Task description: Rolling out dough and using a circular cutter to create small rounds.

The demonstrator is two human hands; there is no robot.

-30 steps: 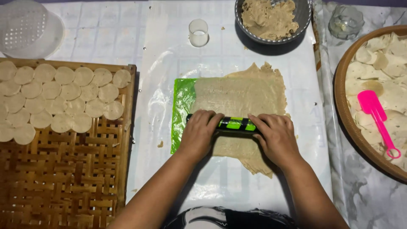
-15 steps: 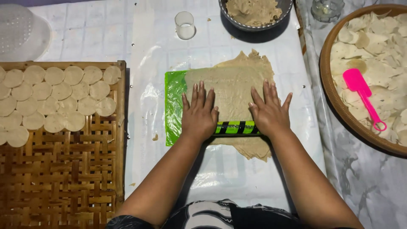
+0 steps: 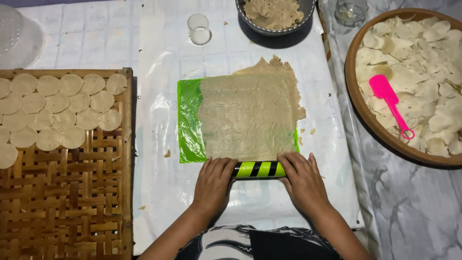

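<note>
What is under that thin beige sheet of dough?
A bright green plastic sheet shows beyond the thin beige dough sheet along its left edge. Whether it extends under the ragged top is hidden.

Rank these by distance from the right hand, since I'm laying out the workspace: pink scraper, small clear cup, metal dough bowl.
From the right hand:
1. Pink scraper, up to its right in the round tray.
2. Small clear cup, up and left.
3. Metal dough bowl, top edge; close to the cup's distance.

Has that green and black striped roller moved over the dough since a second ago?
Yes. The striped roller has come back toward the person: earlier it lay across the dough sheet; now it sits at the sheet's near edge.
</note>
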